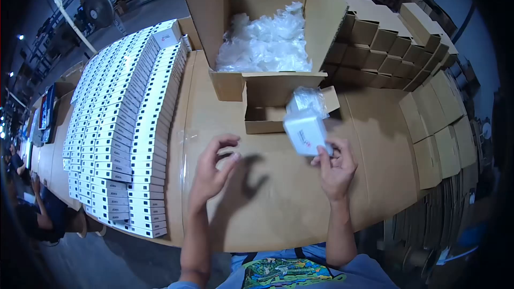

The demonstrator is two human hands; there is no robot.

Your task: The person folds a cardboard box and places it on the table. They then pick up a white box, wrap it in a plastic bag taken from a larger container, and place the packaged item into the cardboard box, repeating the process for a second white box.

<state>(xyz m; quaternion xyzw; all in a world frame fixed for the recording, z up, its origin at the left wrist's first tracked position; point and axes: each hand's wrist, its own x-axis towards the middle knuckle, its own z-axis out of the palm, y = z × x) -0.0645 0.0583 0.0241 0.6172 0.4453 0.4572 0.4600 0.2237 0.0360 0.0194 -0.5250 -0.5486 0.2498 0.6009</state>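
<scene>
My right hand (337,174) pinches a small white box (304,132) by its near right corner, thumb on the printed face. The white box is tilted and overlaps the front right of an open brown carton (262,127). Behind it, a bundle of clear plastic wrap (309,100) sits in the carton's right end. The carton's left end shows bare cardboard inside. My left hand (215,168) hovers over the cardboard-covered table (289,198), fingers curved and apart, with nothing in it.
Long stacked rows of white boxes (115,123) fill the left side. At the back, a large cardboard box (227,84) holds clear plastic packaging (267,45). Brown cartons (383,43) are stacked at the back right, with more cartons (439,123) along the right edge. A person (40,208) is at far left.
</scene>
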